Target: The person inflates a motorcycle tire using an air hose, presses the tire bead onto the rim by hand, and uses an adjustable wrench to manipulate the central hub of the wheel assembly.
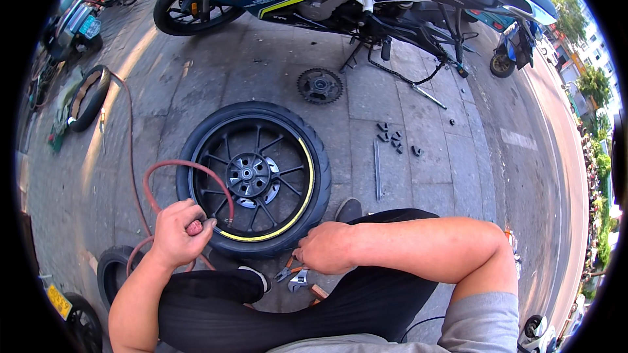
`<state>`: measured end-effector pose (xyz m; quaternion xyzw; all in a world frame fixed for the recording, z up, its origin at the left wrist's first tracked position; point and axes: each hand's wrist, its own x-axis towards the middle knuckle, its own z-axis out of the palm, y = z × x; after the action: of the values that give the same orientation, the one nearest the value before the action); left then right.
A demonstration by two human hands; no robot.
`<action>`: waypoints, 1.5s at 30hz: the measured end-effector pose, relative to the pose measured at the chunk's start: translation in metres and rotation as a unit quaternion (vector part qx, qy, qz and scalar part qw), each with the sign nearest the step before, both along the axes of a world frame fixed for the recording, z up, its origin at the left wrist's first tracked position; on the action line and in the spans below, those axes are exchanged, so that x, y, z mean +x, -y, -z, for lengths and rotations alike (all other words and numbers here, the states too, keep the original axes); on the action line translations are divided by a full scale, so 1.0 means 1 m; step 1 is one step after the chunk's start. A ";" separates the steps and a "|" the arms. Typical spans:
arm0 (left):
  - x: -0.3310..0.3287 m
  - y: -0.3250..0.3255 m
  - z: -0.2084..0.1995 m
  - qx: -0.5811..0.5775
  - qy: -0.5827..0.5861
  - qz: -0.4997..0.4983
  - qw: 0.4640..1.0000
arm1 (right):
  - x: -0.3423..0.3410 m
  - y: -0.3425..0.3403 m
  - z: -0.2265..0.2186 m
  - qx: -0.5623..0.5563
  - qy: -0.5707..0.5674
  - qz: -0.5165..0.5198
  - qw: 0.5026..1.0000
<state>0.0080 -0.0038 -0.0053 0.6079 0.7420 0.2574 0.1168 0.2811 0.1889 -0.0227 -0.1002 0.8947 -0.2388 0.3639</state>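
Observation:
A motorcycle wheel [279,168] with a black tyre and a yellow rim stripe lies flat on the paving before me. My left hand [180,232] is closed beside its lower left edge, gripping a red hose [194,227]; a bent bit shows between thumb and fingers. From there the hose loops over the tyre, its end hanging at the rim. By the tyre's lower right edge, my right hand [327,248] is curled downward, and whatever its fingertips hold is hidden. Just beside it lie orange-handled pliers [286,270] and an adjustable wrench [299,280].
A motorcycle [327,0] without its rear wheel stands beyond, its chain [418,78] drooping. A sprocket [320,85], several black rubber blocks [392,137] and a long metal bar [377,168] lie on the paving. Loose tyres [91,98] are at left; a road runs along the right.

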 end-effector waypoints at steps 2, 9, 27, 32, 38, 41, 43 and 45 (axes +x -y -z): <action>0.001 -0.002 -0.001 -0.005 0.003 0.001 1.000 | 0.007 0.002 0.005 -0.006 -0.036 0.034 0.999; 0.004 -0.001 0.000 -0.015 0.010 -0.005 1.000 | -0.001 0.000 -0.003 0.007 0.006 -0.021 1.000; 0.004 0.000 0.006 0.000 -0.003 -0.012 1.000 | 0.000 0.002 0.012 -0.004 -0.005 -0.053 0.999; 0.004 -0.001 0.004 -0.001 -0.001 -0.009 1.000 | -0.002 0.000 -0.002 0.012 0.016 -0.060 0.998; 0.002 0.000 0.004 -0.014 0.004 -0.007 1.000 | -0.001 0.001 -0.001 0.009 0.015 -0.032 0.999; 0.001 0.000 0.005 -0.017 0.010 -0.009 1.000 | -0.002 0.000 -0.001 0.008 0.015 -0.036 0.999; 0.000 0.000 0.008 -0.019 0.015 -0.009 1.000 | -0.004 -0.001 -0.001 0.008 0.020 -0.043 0.999; 0.002 0.001 0.001 -0.018 0.006 -0.009 1.000 | -0.004 -0.001 -0.007 0.010 0.020 -0.048 0.999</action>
<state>0.0103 -0.0043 -0.0064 0.5971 0.7515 0.2486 0.1298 0.2770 0.1900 -0.0158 -0.1348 0.8839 -0.2140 0.3934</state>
